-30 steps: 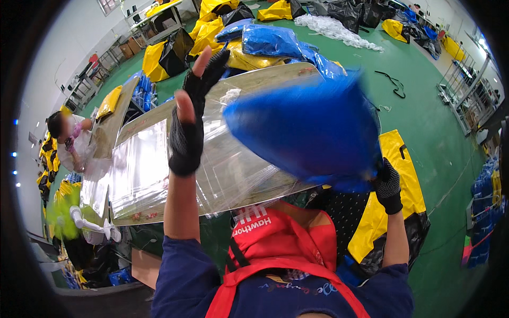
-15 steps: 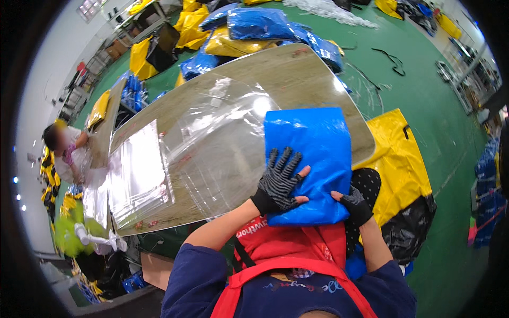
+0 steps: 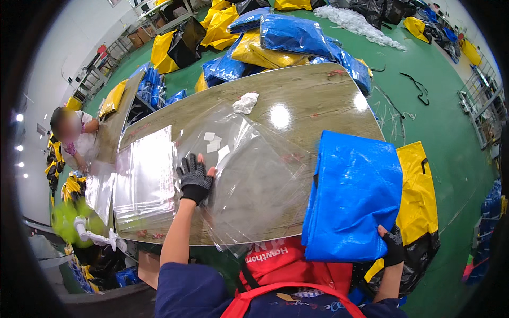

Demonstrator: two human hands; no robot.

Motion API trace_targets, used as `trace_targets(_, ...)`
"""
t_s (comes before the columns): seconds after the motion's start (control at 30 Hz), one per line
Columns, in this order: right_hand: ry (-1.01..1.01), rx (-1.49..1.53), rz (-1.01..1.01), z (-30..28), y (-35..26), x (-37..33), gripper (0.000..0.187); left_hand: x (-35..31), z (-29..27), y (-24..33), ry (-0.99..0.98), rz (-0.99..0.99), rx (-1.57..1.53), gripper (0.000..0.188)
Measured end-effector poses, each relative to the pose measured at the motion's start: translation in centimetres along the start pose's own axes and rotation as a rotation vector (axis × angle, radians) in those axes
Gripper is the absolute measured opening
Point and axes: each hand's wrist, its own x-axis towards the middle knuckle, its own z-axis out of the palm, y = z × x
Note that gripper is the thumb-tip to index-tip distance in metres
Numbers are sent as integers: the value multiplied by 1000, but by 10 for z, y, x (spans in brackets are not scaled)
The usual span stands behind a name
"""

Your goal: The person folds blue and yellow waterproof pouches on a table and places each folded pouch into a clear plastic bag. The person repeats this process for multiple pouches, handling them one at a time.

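My left hand [image 3: 195, 179], in a black dotted fingerless glove, lies flat with fingers spread on a clear plastic bag [image 3: 254, 183] spread over the table. At the right, my right hand [image 3: 391, 245], gloved the same way, grips the lower right corner of a folded blue plastic bag [image 3: 354, 196]. That blue bundle overlaps the table's right end and its front edge. Several small white slips [image 3: 213, 143] show beyond my left fingertips, and a crumpled white wad [image 3: 245, 103] sits farther off. A stack of clear plastic sleeves [image 3: 146, 177] lies left of my hand.
The wood-patterned table [image 3: 297, 87] has a rounded far edge. Behind it are piled wrapped blue packs [image 3: 294, 34] and yellow ones. A yellow bag [image 3: 416, 185] hangs low at the right. Another person [image 3: 77, 135] works at the far left, near a green fan [image 3: 71, 225].
My left hand has left the blue bag and moved left onto the clear plastic. The folded blue bag has shifted right with my right hand. The clear bag has slid nearer, baring the white wad.
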Motion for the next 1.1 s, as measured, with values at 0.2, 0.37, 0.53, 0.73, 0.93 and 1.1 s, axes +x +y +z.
trace_targets(0.2, -30, -104, 60, -4, 1, 14, 64, 77, -44, 27, 404, 302, 18, 41)
trace_targets(0.37, -50, -49, 115, 14, -14, 8, 68, 208, -35, 130, 258, 368, -111, 41)
trace_targets(0.53, -48, -257, 89, 11, -14, 13, 65, 196, -37, 142, 249, 302, -613, 31)
trace_targets(0.73, 12, -118, 47, -11, 14, 9, 58, -32, -70, 143, -89, 454, -659, 55)
trace_targets(0.93, -51, 161, 3, -54, 32, -3, 62, -100, -31, 125, 125, 609, -363, 56)
trace_targets(1.1, -17, -67, 36, -59, 28, -26, 65, -99, -32, 123, 183, 717, -431, 47)
